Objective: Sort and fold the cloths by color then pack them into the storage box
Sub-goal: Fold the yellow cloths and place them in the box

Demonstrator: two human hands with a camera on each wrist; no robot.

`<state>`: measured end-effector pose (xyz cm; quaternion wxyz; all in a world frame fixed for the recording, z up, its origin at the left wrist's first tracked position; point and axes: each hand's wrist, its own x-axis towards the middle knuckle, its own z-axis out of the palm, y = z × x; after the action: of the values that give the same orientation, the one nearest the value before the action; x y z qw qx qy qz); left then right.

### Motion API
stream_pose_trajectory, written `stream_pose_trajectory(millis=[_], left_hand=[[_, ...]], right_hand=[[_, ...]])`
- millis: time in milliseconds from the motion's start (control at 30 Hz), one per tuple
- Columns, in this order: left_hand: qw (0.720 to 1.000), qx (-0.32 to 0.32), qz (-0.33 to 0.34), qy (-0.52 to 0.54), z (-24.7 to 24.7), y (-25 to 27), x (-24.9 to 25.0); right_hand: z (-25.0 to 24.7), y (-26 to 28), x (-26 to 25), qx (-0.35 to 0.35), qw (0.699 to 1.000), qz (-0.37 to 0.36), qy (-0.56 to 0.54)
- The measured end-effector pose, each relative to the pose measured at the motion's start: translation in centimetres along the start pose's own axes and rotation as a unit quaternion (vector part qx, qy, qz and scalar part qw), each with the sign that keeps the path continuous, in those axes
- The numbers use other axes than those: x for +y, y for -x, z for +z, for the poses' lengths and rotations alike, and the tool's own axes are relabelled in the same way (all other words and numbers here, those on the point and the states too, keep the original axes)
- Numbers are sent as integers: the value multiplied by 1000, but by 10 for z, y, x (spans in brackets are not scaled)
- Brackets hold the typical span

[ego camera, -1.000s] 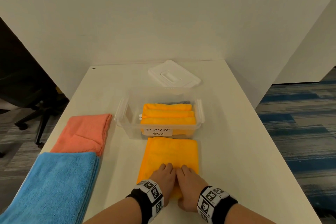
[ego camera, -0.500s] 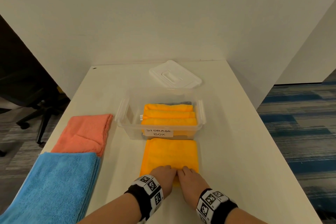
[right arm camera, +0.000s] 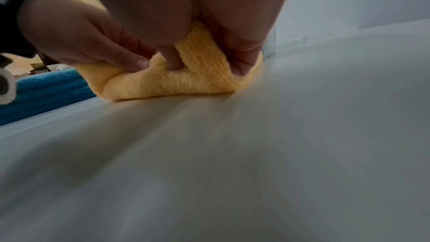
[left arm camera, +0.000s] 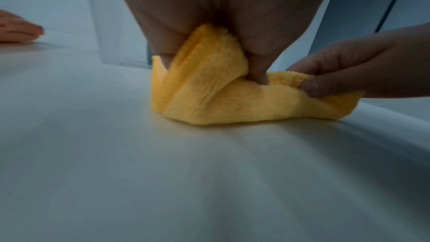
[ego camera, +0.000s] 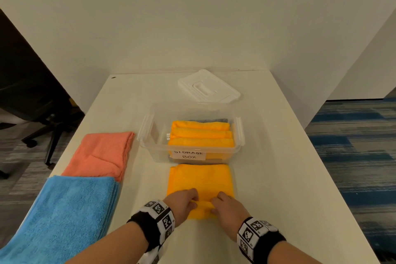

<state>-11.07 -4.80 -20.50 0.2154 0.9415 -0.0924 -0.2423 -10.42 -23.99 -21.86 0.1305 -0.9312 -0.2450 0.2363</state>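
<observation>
Pinching the orange cloth's near edge

Both hands grasp the near hem of the orange cloth (ego camera: 200,180): the left hand (ego camera: 182,204) at its 7 o'clock corner, the right hand (ego camera: 226,208) at 5 o'clock, each grip with thumb and fingers closed on a raised fold. That cloth lies on the bench (ego camera: 278,178), touching the storage box (ego camera: 150,146) at its 12 o'clock. Three folded orange cloths (ego camera: 201,135) fill the box. Farther off at 12 lies the lid (ego camera: 209,90); at 9 o'clock sit a blue cloth (ego camera: 64,210) and a coral cloth (ego camera: 100,154).

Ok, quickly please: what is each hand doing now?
Left hand: pinches the near edge of the orange cloth.
Right hand: pinches the same edge.
</observation>
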Motion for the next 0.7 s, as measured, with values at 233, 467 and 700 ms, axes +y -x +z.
stream_pose_trajectory(millis=[233, 467, 700], left_hand=[[999, -5, 3, -32, 0, 0, -9], [998, -49, -19, -47, -6, -8, -10], [993, -82, -35, -74, -17, -16, -6]], right_hand=[[-16, -3, 0, -11, 995, 37, -89], [-26, -18, 7, -48, 991, 42, -117], [-34, -27, 4, -78, 990, 88, -84]])
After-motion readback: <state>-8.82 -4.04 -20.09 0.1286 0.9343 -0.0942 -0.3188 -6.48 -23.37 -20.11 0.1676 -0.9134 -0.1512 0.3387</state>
